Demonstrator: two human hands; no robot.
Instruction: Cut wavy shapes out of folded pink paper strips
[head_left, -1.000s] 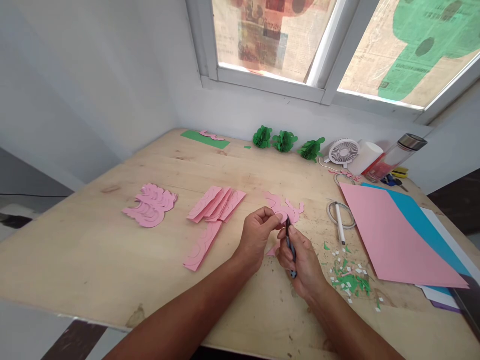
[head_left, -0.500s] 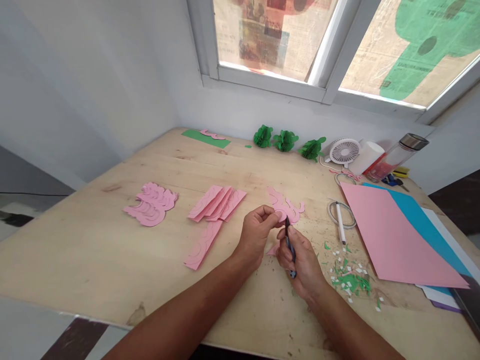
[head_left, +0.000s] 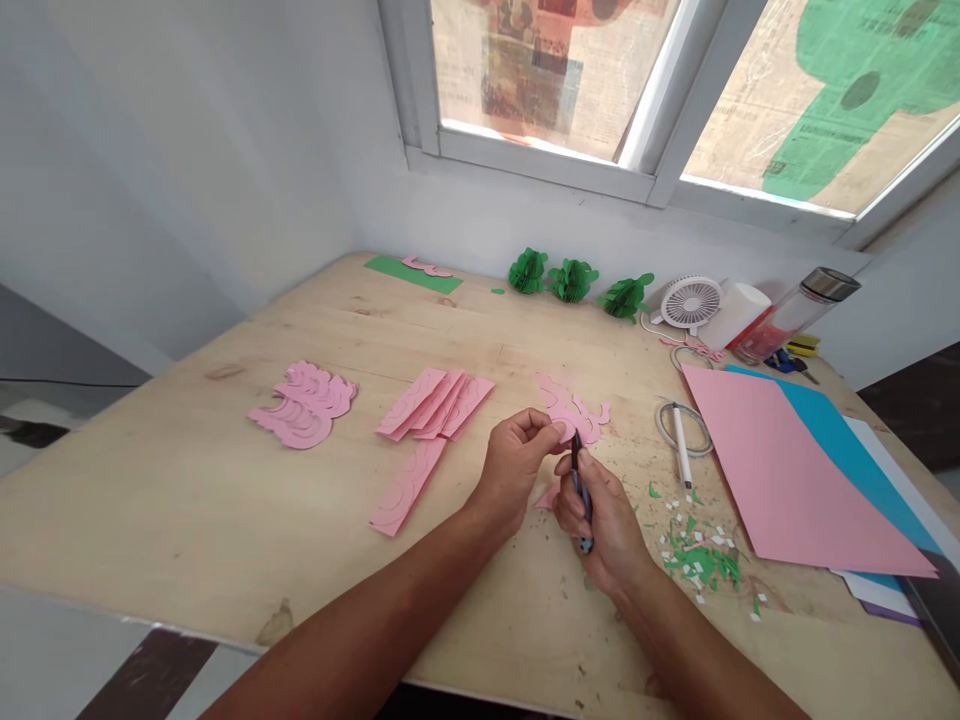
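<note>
Near the middle of the table, my left hand (head_left: 521, 455) pinches a pink paper piece (head_left: 564, 430) between thumb and fingers. My right hand (head_left: 600, 505) is closed around dark scissors (head_left: 577, 470) with a grey handle, seen nearly edge-on. Their black tip meets the edge of the pink piece, and my fingers hide much of the handle. Just beyond lie wavy pink offcuts (head_left: 592, 425). Left of my hands are folded pink paper strips (head_left: 431, 405) with curved outlines drawn on them. Farther left sits a pile of scalloped pink cutouts (head_left: 307, 405).
To the right are green and white scraps (head_left: 701, 560), a white pen (head_left: 681, 450) on a coiled cable, and stacked coloured sheets (head_left: 795, 470). Along the back stand green paper trees (head_left: 572, 281), a small fan (head_left: 688, 303) and a bottle (head_left: 795, 310). A green strip (head_left: 412, 277) lies back left.
The view has shifted very slightly. Both hands keep nearly the same place and grip, with the scissors still at the pink paper's edge.
</note>
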